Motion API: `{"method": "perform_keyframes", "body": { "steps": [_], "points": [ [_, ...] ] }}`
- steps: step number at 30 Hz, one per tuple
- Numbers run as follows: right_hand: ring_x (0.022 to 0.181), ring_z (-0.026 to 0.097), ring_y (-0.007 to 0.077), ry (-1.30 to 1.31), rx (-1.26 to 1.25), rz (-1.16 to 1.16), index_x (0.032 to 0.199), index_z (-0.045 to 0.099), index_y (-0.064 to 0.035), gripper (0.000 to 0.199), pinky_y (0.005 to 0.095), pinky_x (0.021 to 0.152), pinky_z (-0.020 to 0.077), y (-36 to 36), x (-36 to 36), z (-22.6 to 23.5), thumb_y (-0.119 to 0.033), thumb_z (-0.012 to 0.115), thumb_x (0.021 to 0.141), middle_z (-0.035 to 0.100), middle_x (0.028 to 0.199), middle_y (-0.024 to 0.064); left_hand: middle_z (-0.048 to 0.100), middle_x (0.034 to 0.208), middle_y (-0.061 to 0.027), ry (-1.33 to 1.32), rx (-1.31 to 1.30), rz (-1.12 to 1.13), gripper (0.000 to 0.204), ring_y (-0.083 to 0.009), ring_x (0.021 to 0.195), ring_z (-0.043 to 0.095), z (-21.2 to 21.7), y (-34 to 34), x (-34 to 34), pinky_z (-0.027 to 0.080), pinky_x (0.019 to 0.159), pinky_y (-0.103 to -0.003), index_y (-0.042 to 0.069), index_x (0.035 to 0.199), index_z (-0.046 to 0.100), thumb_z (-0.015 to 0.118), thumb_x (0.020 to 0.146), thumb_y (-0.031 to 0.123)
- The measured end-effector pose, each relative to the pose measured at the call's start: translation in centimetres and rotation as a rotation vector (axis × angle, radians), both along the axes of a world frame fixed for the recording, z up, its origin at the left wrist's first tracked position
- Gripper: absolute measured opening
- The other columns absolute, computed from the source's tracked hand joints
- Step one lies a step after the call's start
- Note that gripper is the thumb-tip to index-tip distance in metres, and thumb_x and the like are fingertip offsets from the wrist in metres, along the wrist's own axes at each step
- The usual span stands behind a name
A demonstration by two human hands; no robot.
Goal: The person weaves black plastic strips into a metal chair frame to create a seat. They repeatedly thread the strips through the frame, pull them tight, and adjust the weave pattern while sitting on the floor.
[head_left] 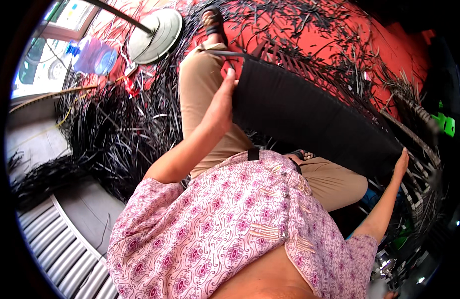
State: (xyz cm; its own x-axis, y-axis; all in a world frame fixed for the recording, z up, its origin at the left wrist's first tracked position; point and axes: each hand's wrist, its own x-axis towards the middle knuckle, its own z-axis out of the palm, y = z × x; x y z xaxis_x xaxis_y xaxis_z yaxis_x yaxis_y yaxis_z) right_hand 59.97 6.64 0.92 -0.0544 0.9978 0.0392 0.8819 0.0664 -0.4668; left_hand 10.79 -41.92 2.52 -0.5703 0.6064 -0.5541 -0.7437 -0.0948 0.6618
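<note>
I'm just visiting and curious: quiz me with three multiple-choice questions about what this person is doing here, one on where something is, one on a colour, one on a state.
1. Where is the left hand?
A. On the near-left end of the black panel
B. On the round fan base
C. Resting on the metal shutter

2. What colour is the floor under the loose strips?
A. Blue
B. Red
C. White

3. How is the right hand placed?
A. Closed in a fist around a tool
B. Hanging free, touching nothing
C. Fingers open, pressed against the panel's far-right end

Answers: 1 A, the hand sits at the panel's edge above the tan trouser leg. 2 B, red shows between the scattered black strips. 3 C, the fingers lie flat on the panel's end.
</note>
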Motion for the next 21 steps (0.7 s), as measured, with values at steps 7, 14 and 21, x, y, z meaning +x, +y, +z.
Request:
{"method": "perform_keyframes", "body": {
  "steps": [7, 14, 21],
  "points": [
    [0.112, 0.057, 0.0293, 0.065, 0.334, 0.417, 0.127, 0.059, -0.0025, 0.044, 0.0376, 0.097, 0.0441, -13.5, -21.7, 7.5, -0.031, 0.061, 0.093, 0.058, 0.125, 0.0184, 0.066, 0.116, -0.0071, -0.048, 0.177, -0.037, 0.063, -0.0169, 0.106, 0.059, -3.6, -2.4, -0.1, 0.043, 0.098, -0.031, 0.004, 0.122, 0.061, 0.044, 0.097, 0.059],
    [0.097, 0.061, 0.0291, 0.251, 0.390, 1.245, 0.105, 0.064, -0.0061, 0.033, 0.0398, 0.085, 0.0485, -33.3, -41.7, 7.2, -0.026, 0.073, 0.081, 0.063, 0.101, 0.0105, 0.067, 0.100, -0.0040, -0.147, 0.222, 0.181, 0.048, -0.0143, 0.094, 0.061, -3.2, -0.7, -4.2, 0.046, 0.088, -0.030, 0.009, 0.111, 0.064, 0.057, 0.093, 0.053],
    [0.092, 0.060, 0.0304, -0.099, 0.279, 1.289, 0.115, 0.061, -0.0096, 0.055, 0.0442, 0.080, 0.0451, -36.2, -47.3, 5.0, -0.049, 0.070, 0.077, 0.062, 0.098, 0.0108, 0.066, 0.083, -0.0024, -0.213, 0.366, 0.305, 0.028, -0.0145, 0.079, 0.062, -4.9, 0.1, -5.8, 0.048, 0.075, -0.029, 0.010, 0.100, 0.066, 0.065, 0.092, 0.037]
  ]
}}
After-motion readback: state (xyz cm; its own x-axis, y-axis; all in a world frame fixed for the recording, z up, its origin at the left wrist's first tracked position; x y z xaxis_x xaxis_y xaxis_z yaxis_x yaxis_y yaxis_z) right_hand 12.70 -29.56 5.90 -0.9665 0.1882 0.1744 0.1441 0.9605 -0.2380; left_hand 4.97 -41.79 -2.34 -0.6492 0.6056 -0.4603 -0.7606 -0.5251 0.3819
